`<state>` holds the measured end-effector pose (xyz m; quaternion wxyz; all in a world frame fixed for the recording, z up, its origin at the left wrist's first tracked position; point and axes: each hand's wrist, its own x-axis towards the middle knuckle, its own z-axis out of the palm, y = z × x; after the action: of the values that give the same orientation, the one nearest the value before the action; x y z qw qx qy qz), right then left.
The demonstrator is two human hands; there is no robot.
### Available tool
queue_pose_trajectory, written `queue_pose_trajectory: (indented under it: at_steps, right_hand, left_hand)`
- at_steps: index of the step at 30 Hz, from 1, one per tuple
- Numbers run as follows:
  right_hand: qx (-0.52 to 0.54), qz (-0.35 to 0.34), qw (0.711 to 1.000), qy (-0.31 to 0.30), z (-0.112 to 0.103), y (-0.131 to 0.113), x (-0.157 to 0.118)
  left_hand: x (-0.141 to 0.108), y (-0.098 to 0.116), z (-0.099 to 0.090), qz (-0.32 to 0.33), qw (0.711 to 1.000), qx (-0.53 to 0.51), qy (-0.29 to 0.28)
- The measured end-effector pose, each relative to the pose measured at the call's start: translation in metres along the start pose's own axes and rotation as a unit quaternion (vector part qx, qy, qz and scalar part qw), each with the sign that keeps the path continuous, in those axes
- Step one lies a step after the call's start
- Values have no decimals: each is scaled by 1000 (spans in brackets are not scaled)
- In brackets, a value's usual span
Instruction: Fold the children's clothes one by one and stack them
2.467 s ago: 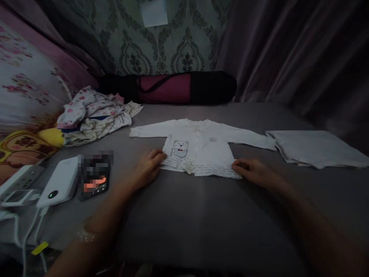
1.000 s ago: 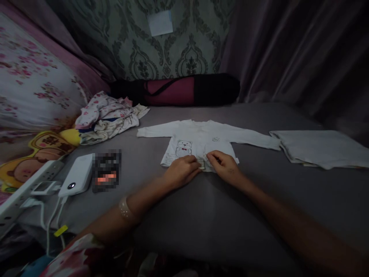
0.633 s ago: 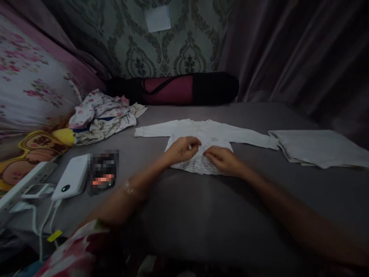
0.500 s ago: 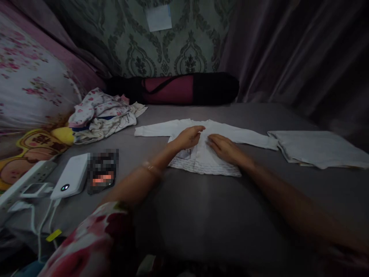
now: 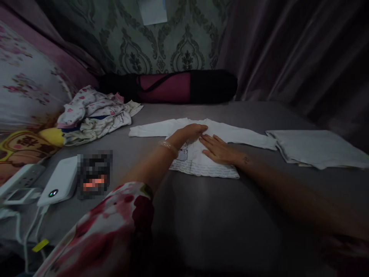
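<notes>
The white shirt [image 5: 195, 154] lies spread on the grey sheet [image 5: 288, 119], one cuff just beside a folded cloth [image 5: 319, 148]. The right hand [image 5: 219, 150] rests flat on its front, fingers slightly spread; the left hand [image 5: 193, 132] is near the collar, fingers close together, whether pinching fabric I cannot tell.
</notes>
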<state>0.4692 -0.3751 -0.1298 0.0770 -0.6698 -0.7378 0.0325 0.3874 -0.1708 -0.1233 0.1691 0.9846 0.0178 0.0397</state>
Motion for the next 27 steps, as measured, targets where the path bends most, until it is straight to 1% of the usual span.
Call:
queue_pose_trajectory:
  at_steps: [3,10,12,15,19,21,22,24,25,26,27]
  right_hand:
    - [19,-34,999,-13,-1,-13,-12]
    - [45,-89,994,-40,-6,-38,-36]
    - [62,-98,992,-43,-8,-45,-42]
    - [91,-102,989,-48,-12,-59,-51]
    - [123,-103,983,-87,-21,-85,-66]
    - [142,-96,978,-115,-29,-98,-75]
    - [155,-89,975,-129,-34,-103,-79]
    - [194,-74,966,-153,-44,-110,-83]
    - [220,-66,960,-158,-48,-111,-82]
    - [248,-58,955,-155,-52,-112,-78]
    - [275,-50,950,-142,-54,-111,-71]
  left_hand:
    - [1,0,-5,-16,999,6,-51]
    - [-4,6,-19,-73,988,-50,-125]
    - [-5,7,-20,-79,987,-56,-128]
    - [-7,8,-19,-75,988,-71,-116]
    - [-11,11,-15,-64,991,-72,-95]
    - [-16,13,-14,-46,994,-70,-68]
    - [-21,13,-15,-38,996,-73,-42]
    - [-35,12,-18,-45,995,-81,39]
    - [-45,10,-22,-68,991,-79,84]
    - [-56,7,-26,-108,984,-72,125]
    - [-68,4,-30,-162,972,-59,158]
